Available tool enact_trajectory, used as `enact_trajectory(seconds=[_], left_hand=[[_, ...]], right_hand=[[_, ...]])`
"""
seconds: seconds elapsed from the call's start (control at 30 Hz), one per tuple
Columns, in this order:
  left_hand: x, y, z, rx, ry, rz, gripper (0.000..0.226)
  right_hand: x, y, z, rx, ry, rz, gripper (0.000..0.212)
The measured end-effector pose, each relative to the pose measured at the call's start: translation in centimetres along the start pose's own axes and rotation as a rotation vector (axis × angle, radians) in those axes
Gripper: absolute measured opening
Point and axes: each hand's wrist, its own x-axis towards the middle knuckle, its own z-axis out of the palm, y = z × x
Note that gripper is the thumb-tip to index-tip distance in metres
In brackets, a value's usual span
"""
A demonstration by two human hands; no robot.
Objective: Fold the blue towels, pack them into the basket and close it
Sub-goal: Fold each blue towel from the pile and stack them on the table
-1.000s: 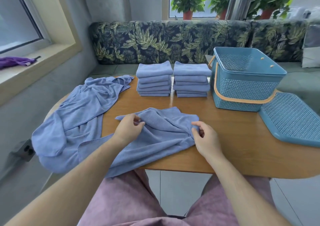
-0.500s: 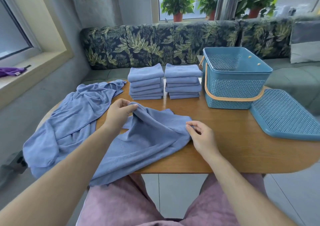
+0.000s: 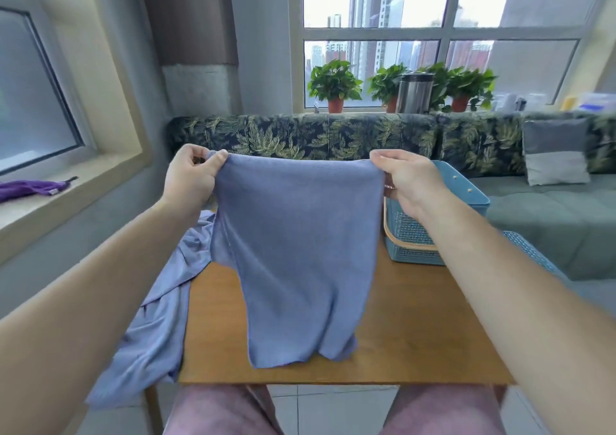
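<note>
A blue towel [image 3: 300, 244] hangs spread in the air over the wooden table [image 3: 416, 341], its lower edge touching the tabletop. My left hand [image 3: 191, 176] pinches its upper left corner and my right hand [image 3: 405, 179] pinches its upper right corner. Behind the right hand stands the blue basket [image 3: 413, 241] with a tan handle, partly hidden by my right arm. A sliver of the basket's blue lid [image 3: 528, 251] shows past that arm. The folded towel stacks are hidden behind the raised towel.
More unfolded blue towels [image 3: 160, 318] drape over the table's left edge. A leaf-patterned sofa [image 3: 316, 138] with a grey cushion [image 3: 555, 151] runs behind the table. Potted plants [image 3: 335, 84] and a metal canister [image 3: 413, 93] stand on the sill. A purple cloth [image 3: 30, 188] lies on the left sill.
Both hands have lifted the towel off the table and stretched it out by its top corners. The camera has tilted upward, and the towel now hides the folded stacks.
</note>
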Motion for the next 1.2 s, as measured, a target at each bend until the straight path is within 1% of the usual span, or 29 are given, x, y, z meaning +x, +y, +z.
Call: enact_trajectory(seconds=[0.03, 0.13, 0.2, 0.23, 0.3, 0.37, 0.4, 0.47, 0.53, 0.63, 0.7, 0.73, 0.8, 0.83, 0.87, 0.93, 1.0, 1.07, 1.13, 1.2], left_hand=[[0.3, 0.6, -0.2, -0.009, 0.002, 0.016, 0.026], [0.9, 2.2, -0.8, -0.036, 0.003, 0.039, 0.027], [0.8, 3.0, -1.0, -0.044, -0.01, 0.028, 0.027], [0.8, 3.1, -1.2, -0.036, -0.014, 0.019, 0.027], [0.5, 3.3, -1.6, -0.03, -0.032, -0.032, 0.029], [0.1, 3.6, -2.0, -0.129, -0.134, -0.14, 0.028], [-0.2, 4.0, -2.2, -0.211, -0.21, -0.176, 0.023], [-0.9, 4.9, -2.5, -0.316, -0.316, -0.165, 0.008], [-1.6, 5.5, -3.0, -0.304, -0.356, -0.112, 0.018], [-2.2, 6.1, -4.2, -0.247, -0.429, -0.056, 0.035], [-2.4, 6.1, -4.3, -0.183, -0.452, -0.021, 0.038], [-2.5, 6.1, -4.1, -0.125, -0.435, 0.005, 0.038], [-2.5, 5.6, -3.2, 0.08, -0.326, 0.089, 0.029], [-2.5, 5.3, -2.7, 0.21, -0.266, 0.14, 0.021], [-2.5, 4.9, -2.1, 0.326, -0.228, 0.188, 0.014], [-2.1, 3.5, -1.1, 0.498, -0.214, 0.281, 0.005], [-1.1, 1.8, -0.2, 0.609, -0.203, 0.333, 0.007], [0.0, 0.7, 0.3, 0.699, -0.155, 0.321, 0.01], [0.9, 0.7, 1.1, 0.735, -0.128, 0.309, 0.013], [1.8, 1.3, 2.2, 0.576, -0.143, 0.259, 0.014]], right_hand=[[0.1, -1.5, -0.2, 0.025, -0.048, 0.012, 0.011], [-0.4, -5.1, -0.8, 0.12, -0.231, 0.073, 0.028], [-0.6, -6.1, -1.3, 0.11, -0.299, 0.089, 0.031], [-0.7, -6.4, -1.4, 0.08, -0.301, 0.078, 0.029], [-1.2, -6.6, -1.7, -0.006, -0.246, 0.037, 0.024], [-1.6, -6.6, -1.9, -0.108, -0.167, -0.006, 0.019], [-1.9, -6.6, -2.0, -0.152, -0.132, -0.027, 0.017], [-2.5, -6.6, -2.3, -0.226, -0.078, -0.08, 0.016], [-3.6, -7.2, -3.0, -0.303, -0.047, -0.152, 0.017], [-5.5, -8.7, -3.9, -0.328, -0.103, -0.234, 0.022], [-6.2, -9.2, -4.0, -0.316, -0.159, -0.237, 0.025], [-6.3, -9.1, -4.0, -0.34, -0.173, -0.226, 0.027], [-5.9, -8.1, -3.8, -0.454, -0.15, -0.2, 0.03], [-5.4, -7.5, -3.6, -0.532, -0.12, -0.195, 0.027], [-5.0, -6.8, -3.5, -0.624, -0.096, -0.199, 0.021], [-4.0, -5.3, -3.3, -0.804, -0.078, -0.209, 0.01], [-2.4, -3.6, -3.2, -0.918, -0.069, -0.214, 0.014], [-0.6, -2.4, -3.0, -0.979, -0.026, -0.223, 0.015], [1.1, -2.0, -2.5, -0.974, 0.007, -0.229, 0.011], [2.4, -2.4, -1.8, -0.833, 0.019, -0.218, 0.009]])
